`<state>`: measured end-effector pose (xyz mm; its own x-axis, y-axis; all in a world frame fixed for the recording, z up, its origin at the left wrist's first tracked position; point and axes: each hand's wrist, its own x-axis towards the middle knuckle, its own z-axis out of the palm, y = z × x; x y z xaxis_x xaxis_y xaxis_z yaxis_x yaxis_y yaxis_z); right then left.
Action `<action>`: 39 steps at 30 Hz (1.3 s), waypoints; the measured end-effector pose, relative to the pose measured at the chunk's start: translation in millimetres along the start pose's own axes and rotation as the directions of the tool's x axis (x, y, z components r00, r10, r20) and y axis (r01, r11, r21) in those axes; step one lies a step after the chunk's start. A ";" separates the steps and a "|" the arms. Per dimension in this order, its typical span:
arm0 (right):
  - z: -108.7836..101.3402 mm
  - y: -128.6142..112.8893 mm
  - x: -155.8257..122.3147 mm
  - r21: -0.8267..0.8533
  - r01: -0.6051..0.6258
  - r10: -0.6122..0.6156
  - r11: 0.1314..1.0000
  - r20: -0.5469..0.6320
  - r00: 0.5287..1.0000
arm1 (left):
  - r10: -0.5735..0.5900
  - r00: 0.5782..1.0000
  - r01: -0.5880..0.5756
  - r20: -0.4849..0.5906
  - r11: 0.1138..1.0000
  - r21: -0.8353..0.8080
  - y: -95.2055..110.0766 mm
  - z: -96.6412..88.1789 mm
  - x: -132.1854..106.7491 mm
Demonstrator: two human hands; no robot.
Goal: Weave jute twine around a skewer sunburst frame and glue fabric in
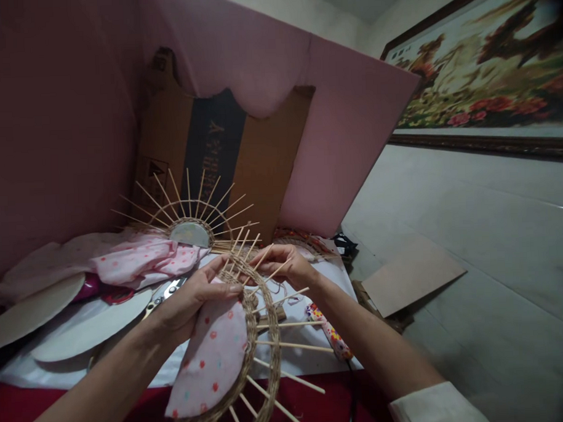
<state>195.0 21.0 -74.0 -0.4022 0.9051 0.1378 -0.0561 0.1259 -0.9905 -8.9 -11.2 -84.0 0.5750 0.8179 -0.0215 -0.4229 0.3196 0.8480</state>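
My left hand (pixel 196 297) grips the upper edge of a half-round panel (pixel 212 349) covered in pale pink fabric with red and blue dots, its thumb lying on the front. Thin wooden sticks (pixel 290 324) fan out from the panel's curved edge. Two bands of braided twine (pixel 273 334) run around it, one tight against the panel and one farther out, woven through the sticks. My right hand (pixel 283 266) is bent at the upper end of the outer band, fingers pinched together among the sticks; the exact grip is partly hidden.
Behind stands a similar half-round piece (pixel 190 232) with sticks, before a cardboard box (pixel 270 162). Dotted fabric (pixel 144 256), white oval boards (pixel 91 328) and scissors (pixel 167 295) lie left. A flower-patterned glue gun (pixel 334 335) with a cord rests right, near a flat board (pixel 410 274).
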 end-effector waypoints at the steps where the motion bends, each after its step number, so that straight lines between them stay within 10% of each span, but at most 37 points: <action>1: -1.2 0.3 -0.7 -0.024 -0.002 0.001 1.000 -0.030 1.000 | -0.003 1.000 0.003 -0.003 1.000 -0.001 0.4 0.1 0.2; 28: 3.3 25.1 -68.3 0.052 -0.146 0.155 0.988 -0.319 0.935 | -0.007 0.997 0.013 -0.075 0.996 0.083 -11.9 -0.6 8.6; 39: 13.9 36.5 -94.6 -0.120 -0.064 0.011 0.991 -0.397 0.918 | 0.013 0.998 -0.009 -0.054 0.998 0.067 -25.0 2.1 7.7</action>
<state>218.3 -65.7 -123.2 -0.0073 0.9933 0.1154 0.0797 0.1156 -0.9901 7.5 -13.9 -104.3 0.5312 0.8464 -0.0389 -0.3801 0.2791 0.8818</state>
